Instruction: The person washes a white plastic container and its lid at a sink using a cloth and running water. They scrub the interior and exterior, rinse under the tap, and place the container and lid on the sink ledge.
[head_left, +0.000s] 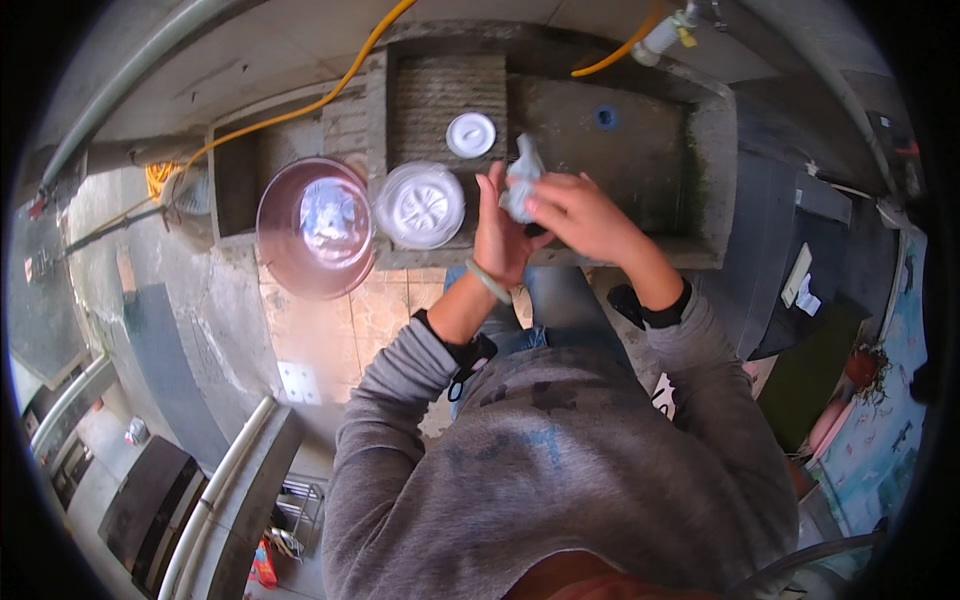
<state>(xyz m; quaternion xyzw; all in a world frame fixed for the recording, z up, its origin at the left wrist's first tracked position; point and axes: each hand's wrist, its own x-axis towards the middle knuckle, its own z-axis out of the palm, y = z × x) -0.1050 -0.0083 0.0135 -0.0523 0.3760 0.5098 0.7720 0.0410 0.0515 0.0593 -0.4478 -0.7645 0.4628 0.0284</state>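
My right hand (581, 214) grips a crumpled pale grey cloth (523, 176) above the front edge of a concrete wash sink (712, 180). Facing it, my left hand (501, 236) has its fingers apart, with the cloth against or just over its palm; the right hand partly hides this contact. Left of my hands, a round white plastic piece with a cross-shaped pattern (420, 206) rests at the sink's front left corner. Behind it, a small white round lid with a handle (471, 135) lies on the ribbed washboard slab (427, 97).
A pink plastic bucket (277, 247) with a shiny reflection inside stands at the left. A blue drain fitting (605, 118) sits in the right basin. One yellow hose (300, 111) crosses the back left; a tap (660, 37) is at the back right. Tiled floor (382, 300) shows below.
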